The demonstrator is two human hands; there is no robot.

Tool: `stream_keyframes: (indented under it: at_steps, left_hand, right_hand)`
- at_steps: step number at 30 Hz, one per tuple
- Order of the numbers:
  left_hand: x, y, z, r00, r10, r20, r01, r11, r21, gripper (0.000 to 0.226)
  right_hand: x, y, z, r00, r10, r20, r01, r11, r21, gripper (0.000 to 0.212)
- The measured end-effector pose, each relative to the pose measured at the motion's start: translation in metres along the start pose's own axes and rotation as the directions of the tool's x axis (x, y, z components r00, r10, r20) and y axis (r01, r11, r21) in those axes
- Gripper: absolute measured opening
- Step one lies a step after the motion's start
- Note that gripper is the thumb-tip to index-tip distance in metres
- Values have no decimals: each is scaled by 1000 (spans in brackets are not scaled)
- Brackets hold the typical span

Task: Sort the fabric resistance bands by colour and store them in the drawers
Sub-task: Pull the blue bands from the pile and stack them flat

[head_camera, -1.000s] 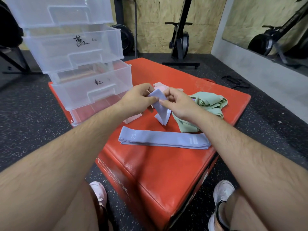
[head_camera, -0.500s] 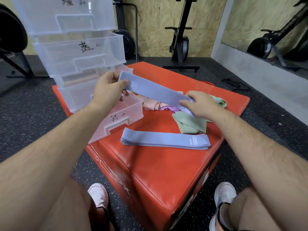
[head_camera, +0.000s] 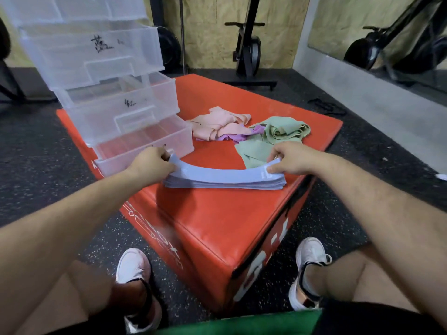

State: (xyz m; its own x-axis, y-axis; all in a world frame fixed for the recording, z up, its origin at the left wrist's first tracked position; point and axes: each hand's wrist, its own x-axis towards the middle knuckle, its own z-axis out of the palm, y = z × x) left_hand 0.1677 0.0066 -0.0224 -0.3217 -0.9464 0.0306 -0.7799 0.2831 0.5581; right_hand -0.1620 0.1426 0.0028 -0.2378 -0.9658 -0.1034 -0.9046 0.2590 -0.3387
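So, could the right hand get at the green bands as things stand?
Probably yes. The green bands lie uncovered on the red box just beyond the right hand, nothing between; but its fingers are pinching the top blue band, so it must let go first.

One wide-angle camera, worn on the person's head, looks forward and steeply down. It sits close above the red plyo box (head_camera: 217, 226), whose near corner points back at the wearer, between the two shoes (head_camera: 134, 265) at the frame's bottom. The clear drawer stack (head_camera: 116, 110) at the box's far left edge looms large. The gym wall (head_camera: 212, 32) lies well beyond.
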Motion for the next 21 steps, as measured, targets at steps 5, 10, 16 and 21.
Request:
stream_keyframes:
  at_steps: [5, 10, 16, 21]
  left_hand:
    - [-3, -4, 8, 998, 16, 64, -27, 985, 170, 18]
    - [-2, -12, 12, 993, 106, 54, -116, 963, 241, 44]
    - [-14, 2, 23, 850, 488, 199, -526, 808, 266, 70]
    - [-6, 10, 44, 796, 467, 384, -570, 793, 217, 88]
  right_hand:
    - [-9, -2, 15, 1000, 1, 2, -1, 997, -75, 29]
    - [-13, -2, 14, 997, -62, -34, 51, 966, -252, 34]
    - [-17, -20, 18, 954, -298, -17, 288, 935, -207, 39]
    - [-10, -29, 35, 952, -293, 85, 304, 932, -197, 72]
